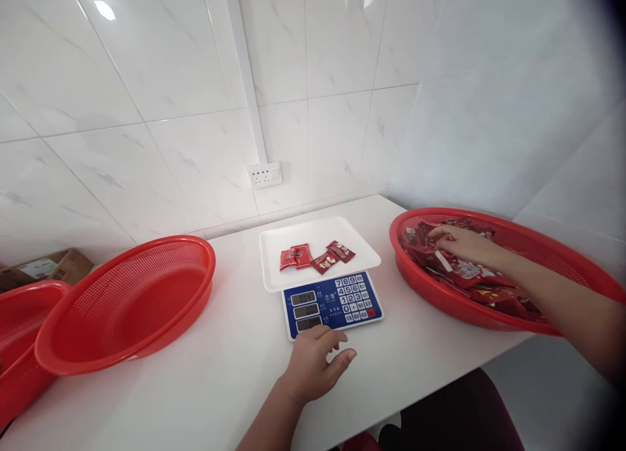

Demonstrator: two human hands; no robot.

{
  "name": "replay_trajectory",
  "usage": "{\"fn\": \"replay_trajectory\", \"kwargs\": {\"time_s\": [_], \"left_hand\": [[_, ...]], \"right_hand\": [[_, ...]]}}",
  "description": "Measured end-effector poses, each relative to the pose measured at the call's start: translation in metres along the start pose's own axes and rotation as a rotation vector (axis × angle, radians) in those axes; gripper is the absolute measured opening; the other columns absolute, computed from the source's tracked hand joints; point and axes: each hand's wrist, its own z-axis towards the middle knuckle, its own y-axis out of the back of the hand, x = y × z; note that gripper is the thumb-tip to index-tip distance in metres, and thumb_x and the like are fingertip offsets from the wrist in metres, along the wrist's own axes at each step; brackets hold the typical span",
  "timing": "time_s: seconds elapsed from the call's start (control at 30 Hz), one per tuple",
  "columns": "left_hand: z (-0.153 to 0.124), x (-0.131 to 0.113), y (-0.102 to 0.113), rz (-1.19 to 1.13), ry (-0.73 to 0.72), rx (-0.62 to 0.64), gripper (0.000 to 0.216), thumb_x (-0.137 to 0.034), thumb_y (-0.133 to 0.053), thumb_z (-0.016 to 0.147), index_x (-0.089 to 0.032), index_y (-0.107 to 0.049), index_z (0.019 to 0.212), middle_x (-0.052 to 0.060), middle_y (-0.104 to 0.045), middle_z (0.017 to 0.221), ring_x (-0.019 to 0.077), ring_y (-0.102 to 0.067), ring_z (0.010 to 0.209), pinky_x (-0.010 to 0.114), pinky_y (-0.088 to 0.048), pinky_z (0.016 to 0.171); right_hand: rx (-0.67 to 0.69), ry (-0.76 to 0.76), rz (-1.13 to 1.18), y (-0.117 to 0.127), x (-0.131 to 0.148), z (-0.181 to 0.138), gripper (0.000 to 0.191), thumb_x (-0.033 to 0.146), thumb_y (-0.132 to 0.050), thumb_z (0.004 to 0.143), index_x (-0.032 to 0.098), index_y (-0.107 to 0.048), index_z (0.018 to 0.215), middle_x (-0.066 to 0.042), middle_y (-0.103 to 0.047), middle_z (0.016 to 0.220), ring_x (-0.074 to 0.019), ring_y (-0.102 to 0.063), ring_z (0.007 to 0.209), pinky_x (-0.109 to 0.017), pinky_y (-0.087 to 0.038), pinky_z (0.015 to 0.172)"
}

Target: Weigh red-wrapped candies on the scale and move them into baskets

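My left hand (320, 363) is at the front edge of a blue and white digital scale (332, 304), its fingers loosely bent and thumb apart, with nothing in it. On the scale's white tray (276, 278) lie several small sachets: bright red sachets (296, 257) at left and dark red sachets (327, 262) at right. My right hand (460, 244) reaches into a red mesh basket (420, 288) on the right. Its fingers are curled on a red packet (443, 247) among many similar packets (489, 285); the fingertips are partly hidden.
A red mesh basket (132, 334) stands on the white table (220, 386) at left, beside another red basket (29, 307). A cardboard box (49, 268) is behind them. The tiled wall (195, 164) carries a socket (265, 175) behind the scale.
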Motion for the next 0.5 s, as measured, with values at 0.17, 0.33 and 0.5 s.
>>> {"fn": "replay_trajectory", "kwargs": {"time_s": [0.17,0.33,0.5], "left_hand": [[0.0,-0.001,0.0,0.0,-0.026,-0.015,0.03,-0.042,-0.046,0.09,-0.018,-0.064,0.089,0.003,-0.065,0.068,0.0134,-0.061,0.06,0.023,-0.045,0.054],[0.001,-0.001,-0.001,0.007,-0.031,-0.029,0.031,-0.042,-0.046,0.09,-0.018,-0.064,0.088,0.003,-0.065,0.066,0.0134,-0.06,0.059,0.023,-0.045,0.054],[0.0,-0.001,-0.002,0.001,-0.06,-0.033,0.032,-0.043,-0.046,0.09,-0.017,-0.064,0.089,0.004,-0.066,0.068,0.0137,-0.061,0.06,0.024,-0.046,0.055]], "right_hand": [[0.099,0.066,-0.135,-0.002,0.007,-0.003,0.041,0.036,-0.073,0.062,0.02,-0.065,0.099,-0.015,-0.063,0.118,-0.0348,-0.056,0.108,-0.038,-0.042,0.089],[0.059,-0.031,-0.267,-0.001,0.012,-0.005,0.017,0.027,-0.056,0.078,0.023,-0.068,0.09,-0.012,-0.068,0.106,-0.0335,-0.061,0.097,-0.04,-0.042,0.078],[-0.167,-0.083,-0.283,0.018,0.035,-0.014,0.028,0.035,-0.035,0.091,0.021,-0.059,0.097,-0.015,-0.066,0.1,-0.0298,-0.058,0.093,-0.036,-0.04,0.072]]}}
